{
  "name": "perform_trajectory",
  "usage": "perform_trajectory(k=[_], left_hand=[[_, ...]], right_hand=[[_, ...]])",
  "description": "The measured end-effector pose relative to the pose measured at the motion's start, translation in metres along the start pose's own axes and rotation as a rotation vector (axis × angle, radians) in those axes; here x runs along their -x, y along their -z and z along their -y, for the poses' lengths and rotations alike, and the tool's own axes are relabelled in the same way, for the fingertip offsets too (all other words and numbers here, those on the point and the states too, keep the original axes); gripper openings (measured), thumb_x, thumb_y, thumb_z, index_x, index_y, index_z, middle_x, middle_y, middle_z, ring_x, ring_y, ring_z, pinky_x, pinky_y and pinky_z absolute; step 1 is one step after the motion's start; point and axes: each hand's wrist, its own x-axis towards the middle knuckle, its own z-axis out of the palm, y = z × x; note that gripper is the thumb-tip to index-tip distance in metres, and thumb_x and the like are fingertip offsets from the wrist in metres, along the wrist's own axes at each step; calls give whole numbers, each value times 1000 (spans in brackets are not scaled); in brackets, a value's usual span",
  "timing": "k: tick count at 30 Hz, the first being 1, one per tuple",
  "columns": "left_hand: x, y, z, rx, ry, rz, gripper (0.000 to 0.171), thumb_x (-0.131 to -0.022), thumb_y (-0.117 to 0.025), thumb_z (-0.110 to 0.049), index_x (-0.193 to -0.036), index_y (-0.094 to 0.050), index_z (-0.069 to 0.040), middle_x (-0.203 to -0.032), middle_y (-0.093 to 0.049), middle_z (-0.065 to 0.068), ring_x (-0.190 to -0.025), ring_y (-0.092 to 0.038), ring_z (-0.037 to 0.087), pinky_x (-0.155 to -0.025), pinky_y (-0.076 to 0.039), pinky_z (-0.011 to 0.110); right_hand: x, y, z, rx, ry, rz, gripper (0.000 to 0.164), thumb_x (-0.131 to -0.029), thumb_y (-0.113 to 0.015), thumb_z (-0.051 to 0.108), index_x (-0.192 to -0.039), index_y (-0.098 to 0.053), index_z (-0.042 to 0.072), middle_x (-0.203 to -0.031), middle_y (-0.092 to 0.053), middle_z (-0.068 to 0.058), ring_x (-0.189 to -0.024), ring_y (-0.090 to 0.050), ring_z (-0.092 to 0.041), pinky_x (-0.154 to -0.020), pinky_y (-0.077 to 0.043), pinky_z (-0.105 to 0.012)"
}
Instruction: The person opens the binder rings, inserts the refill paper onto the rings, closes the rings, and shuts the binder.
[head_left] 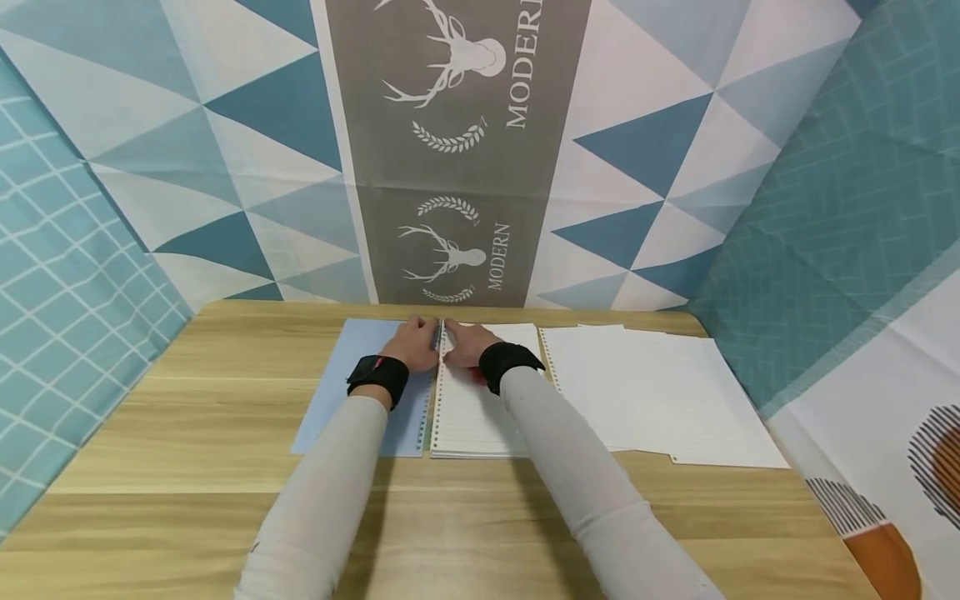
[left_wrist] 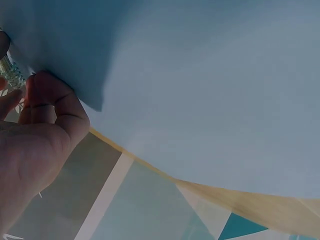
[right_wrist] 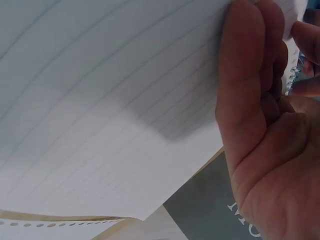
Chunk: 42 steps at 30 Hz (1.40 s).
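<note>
I have my left grip (head_left: 412,346) and right grip (head_left: 470,343) curled, pinch unclear, equally near the lined loose-leaf stack (head_left: 471,421), its long punched edge running bodyward from both.

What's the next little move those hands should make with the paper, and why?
Probably ease the lined sheets onto the clear rings at the far end: the sheets' punched edge lies alongside, and the left hand and right hand are close together there, fingers curled.
</note>
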Motion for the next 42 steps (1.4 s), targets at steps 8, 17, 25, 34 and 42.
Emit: perform_trajectory(k=[8, 17, 25, 34, 42], left_hand=[[2, -3, -4, -18, -26, -21, 63, -101, -52, -17, -159, -31, -7, -148, -37, 25, -137, -42, 44, -109, -43, 55], [12, -8, -16, -56, -12, -61, 54, -107, -46, -24, -159, -34, -19, -145, -41, 21, -133, -43, 41, -96, -49, 58], [9, -6, -25, -89, 22, -88, 51, -106, -46, -23, -156, -39, -17, -143, -42, 23, -130, -44, 43, -97, -50, 60], [8, -8, -23, -125, 35, -108, 55, -107, -45, -29, -158, -36, -13, -150, -39, 23, -135, -39, 43, -101, -44, 64], [25, -12, -18, -259, -59, -97, 54, -107, -48, -35, -155, -42, -10, -155, -42, 25, -141, -42, 44, -106, -43, 63]], right_hand=[[-3, -1, -4, 75, -44, -4, 74, -100, -57, 41, -163, -19, 38, -157, -49, -9, -110, -68, -29, -87, -53, -41], [-10, -8, -18, 243, 14, -193, 64, -94, -64, 50, -153, -45, 32, -149, -53, -9, -137, -51, -33, -107, -47, -56], [-16, -9, -32, 183, -2, -126, 75, -91, -60, 63, -156, -38, 34, -165, -36, -4, -155, -28, -33, -120, -24, -67], [-4, -7, -28, 248, -2, -160, 72, -96, -52, 66, -155, -40, 27, -166, -34, -3, -155, -30, -29, -121, -24, -65], [8, -15, -40, 274, 64, -96, 77, -103, -41, 63, -164, -18, 22, -172, -15, -7, -160, -16, -28, -125, -23, -59]])
